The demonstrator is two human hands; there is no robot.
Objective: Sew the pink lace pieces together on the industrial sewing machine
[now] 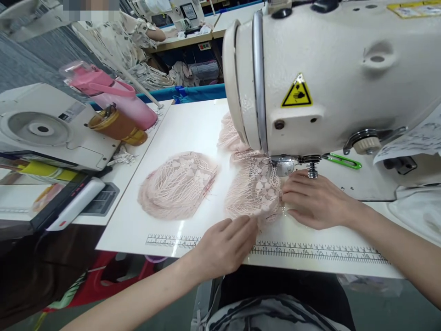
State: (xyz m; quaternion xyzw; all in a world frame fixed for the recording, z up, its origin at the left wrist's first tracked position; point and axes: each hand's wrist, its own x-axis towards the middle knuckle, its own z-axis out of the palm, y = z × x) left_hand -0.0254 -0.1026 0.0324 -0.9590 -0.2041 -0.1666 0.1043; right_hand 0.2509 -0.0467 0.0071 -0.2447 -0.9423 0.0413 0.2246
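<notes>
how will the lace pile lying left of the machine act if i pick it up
The lace pile would probably flop, as its openwork looks thin and soft. It is likely light too, and the loose threads at its edge might catch.

The one head-worn view looks forward and steeply down at the nearby hands (229,246).

Pale pink lace piece (253,186), sheer and soft, on the white tabletop (193,119). The near portion is spread fairly flat, with fine, radiating thread-like lines on its left and denser, lighter floral motifs towards its right side, which ends in an openwork border beside the presser-foot area of the sewing machine (310,92). The far portion is bunched into loose folds, partly hidden by the machine.
</notes>
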